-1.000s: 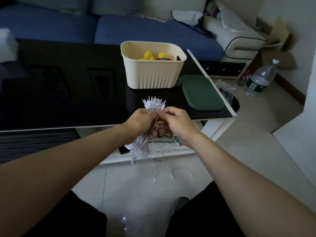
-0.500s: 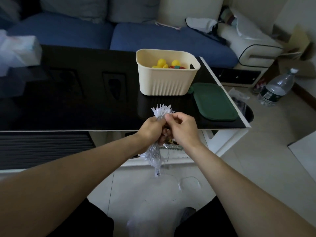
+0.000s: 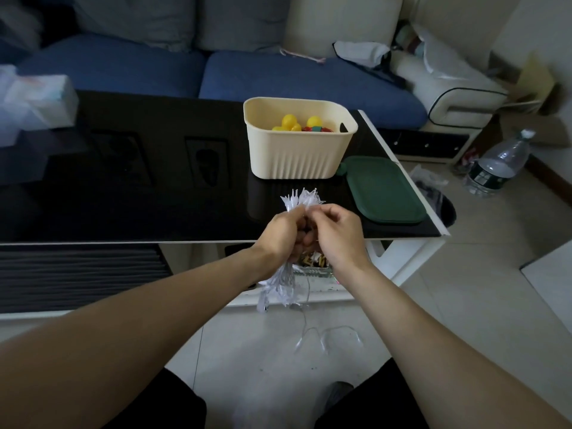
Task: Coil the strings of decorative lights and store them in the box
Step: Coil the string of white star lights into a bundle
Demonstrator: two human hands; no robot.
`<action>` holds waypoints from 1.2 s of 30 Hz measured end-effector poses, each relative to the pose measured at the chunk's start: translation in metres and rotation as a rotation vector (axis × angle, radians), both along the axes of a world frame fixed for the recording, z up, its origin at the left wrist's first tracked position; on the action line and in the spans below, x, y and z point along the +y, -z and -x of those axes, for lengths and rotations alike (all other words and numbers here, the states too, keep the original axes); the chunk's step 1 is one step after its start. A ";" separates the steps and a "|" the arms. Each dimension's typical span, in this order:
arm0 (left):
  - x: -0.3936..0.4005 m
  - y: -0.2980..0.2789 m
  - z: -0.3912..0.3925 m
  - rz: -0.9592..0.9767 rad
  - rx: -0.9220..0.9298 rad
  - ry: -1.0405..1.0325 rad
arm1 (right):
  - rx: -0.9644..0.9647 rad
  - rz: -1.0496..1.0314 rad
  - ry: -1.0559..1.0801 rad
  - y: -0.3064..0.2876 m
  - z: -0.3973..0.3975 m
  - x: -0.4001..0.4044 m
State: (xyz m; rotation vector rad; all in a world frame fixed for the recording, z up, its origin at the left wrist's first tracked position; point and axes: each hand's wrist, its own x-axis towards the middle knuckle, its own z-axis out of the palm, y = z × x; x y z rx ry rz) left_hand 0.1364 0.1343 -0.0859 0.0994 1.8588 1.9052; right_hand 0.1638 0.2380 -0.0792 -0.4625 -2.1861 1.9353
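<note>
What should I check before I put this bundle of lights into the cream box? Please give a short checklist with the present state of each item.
1. Bundle held firmly: ok. The left hand grips the coiled lights around the middle.
2. Loose end wound in: not ok. A thin wire tail hangs down to the floor; the right hand pinches the wire at the bundle.
3. Box open: ok. The cream box has no lid on it; the green lid lies beside it.
4. Room in the box: cannot tell. Yellow balls already lie inside.
5. Path to the box: ok. Nothing stands between hands and box.
</note>
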 end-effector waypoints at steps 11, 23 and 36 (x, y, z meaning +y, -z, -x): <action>0.003 0.010 0.004 0.141 0.191 -0.343 | -0.069 -0.045 -0.342 -0.008 -0.014 0.014; -0.009 -0.014 0.026 -0.164 -0.036 -0.591 | -0.229 0.017 -0.384 -0.007 -0.016 0.041; -0.026 -0.021 0.038 -0.280 -0.114 -0.553 | -0.474 -0.344 -0.327 0.005 -0.018 0.064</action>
